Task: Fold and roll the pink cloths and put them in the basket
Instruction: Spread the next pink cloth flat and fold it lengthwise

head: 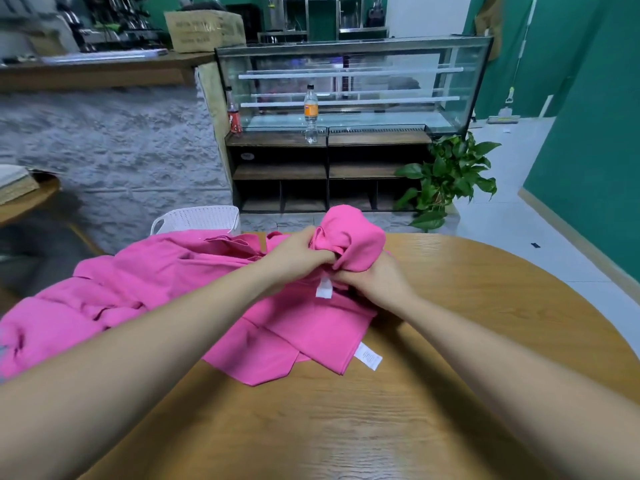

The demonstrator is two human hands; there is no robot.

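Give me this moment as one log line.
stage: rolling | left hand: grips bunched pink cloth | right hand: grips it too | other pink cloths: loose on table | basket: beyond pile

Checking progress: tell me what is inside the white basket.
Cannot tell: of the white basket only a perforated wall shows; the pink cloths cover the rest.

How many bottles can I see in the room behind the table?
2. The orange-label bottle stands on the wooden shelf before the glass case; the red-label bottle stands at the shelf's left end. More could be hidden among the blurred background clutter.
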